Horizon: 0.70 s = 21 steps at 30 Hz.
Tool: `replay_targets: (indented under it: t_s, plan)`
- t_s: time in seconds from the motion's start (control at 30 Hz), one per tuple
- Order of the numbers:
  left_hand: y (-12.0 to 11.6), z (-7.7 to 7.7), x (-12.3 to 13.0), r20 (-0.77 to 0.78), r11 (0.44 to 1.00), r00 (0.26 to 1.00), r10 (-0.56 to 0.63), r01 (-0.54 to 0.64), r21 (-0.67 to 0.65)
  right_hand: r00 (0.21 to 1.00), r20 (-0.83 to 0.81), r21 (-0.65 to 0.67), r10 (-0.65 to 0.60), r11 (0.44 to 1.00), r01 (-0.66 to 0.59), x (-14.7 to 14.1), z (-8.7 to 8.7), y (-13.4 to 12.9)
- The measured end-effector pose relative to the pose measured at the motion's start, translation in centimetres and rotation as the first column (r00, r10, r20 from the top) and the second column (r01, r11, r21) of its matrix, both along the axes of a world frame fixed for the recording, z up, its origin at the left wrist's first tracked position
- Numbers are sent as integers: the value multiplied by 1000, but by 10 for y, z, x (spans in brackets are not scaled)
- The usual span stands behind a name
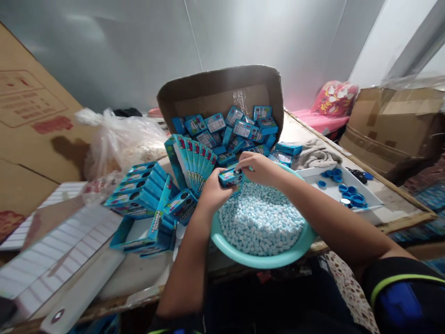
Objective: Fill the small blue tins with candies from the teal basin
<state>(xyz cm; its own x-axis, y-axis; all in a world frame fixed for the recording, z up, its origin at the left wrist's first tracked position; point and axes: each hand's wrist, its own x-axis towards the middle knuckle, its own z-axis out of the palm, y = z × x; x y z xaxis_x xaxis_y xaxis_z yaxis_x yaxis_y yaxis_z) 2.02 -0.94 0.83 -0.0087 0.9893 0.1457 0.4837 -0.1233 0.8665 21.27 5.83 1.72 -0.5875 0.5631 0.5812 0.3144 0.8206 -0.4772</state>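
My left hand [212, 189] is wrapped around a small blue candy box [229, 177], held above the near-left of a turquoise basin [267, 262]. My right hand [259, 168] has its fingers pinched at the right end of that box. A whitish bit shows at the fingertips, too small to name. Pale blue and white candies [259, 220] fill much of the basin below both hands. Just left of my left hand, a blue display carton [175, 160] holds a fanned row of candy boxes.
Behind the hands, a cardboard box [219, 88] holds many blue candy boxes [243, 130]. Stacked blue cartons [139, 190] stand at left, near a plastic bag [121, 134]. A white tray [371, 197] with blue caps [351, 195] and a grey cloth [318, 153] lie right.
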Motion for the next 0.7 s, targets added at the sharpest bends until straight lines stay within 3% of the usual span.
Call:
replay_targets:
  t_s: [0.4,0.53,0.63,0.7]
  plan:
    - [-1,1,-1,-4,1000,1000,-4,4,9,995,-70,-174,-73,983,60,-6,-1,-4]
    - [1,1,1,66,999,997,37,-37,-5,977,-203,-290,-73,957,11,-8,-4,-1]
    - [4,1,3,187,994,976,109,-113,11,929,-283,-383,-240,916,120,-8,-9,9]
    - [6,-1,4,255,988,957,140,-153,31,940,-80,-429,-332,863,268,-8,-14,12]
